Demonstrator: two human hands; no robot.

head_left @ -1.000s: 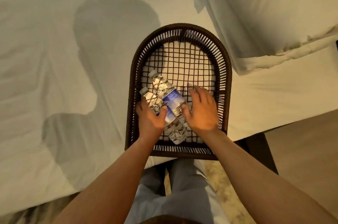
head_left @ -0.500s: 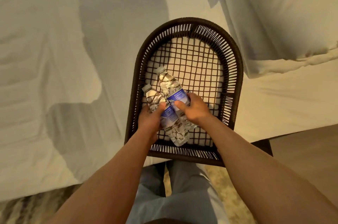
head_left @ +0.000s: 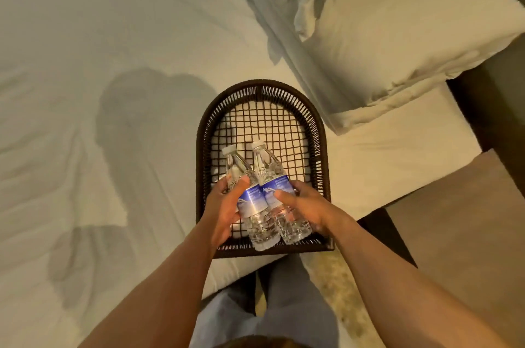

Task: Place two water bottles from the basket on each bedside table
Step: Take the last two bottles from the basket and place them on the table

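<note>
A dark woven basket (head_left: 319, 131) with an arched far end rests on the white bed near its edge. Two clear water bottles with blue labels and white caps are held side by side above the basket's near half. My left hand (head_left: 223, 210) grips the left bottle (head_left: 244, 194) around its middle. My right hand (head_left: 306, 205) grips the right bottle (head_left: 274, 177) at its label. Both bottles tilt with their caps pointing away from me. The rest of the basket holds nothing that I can see.
White pillows (head_left: 397, 35) lie on the bed to the right of the basket. A dark wooden surface (head_left: 497, 109) stands at the far right beside the bed. Tan floor (head_left: 454, 234) and my grey trouser legs (head_left: 284, 305) are below.
Both hands closed on the bottles lying in the basket and raised them off its mesh floor, bringing them together. The view has tilted upward, showing more of the pillows.
</note>
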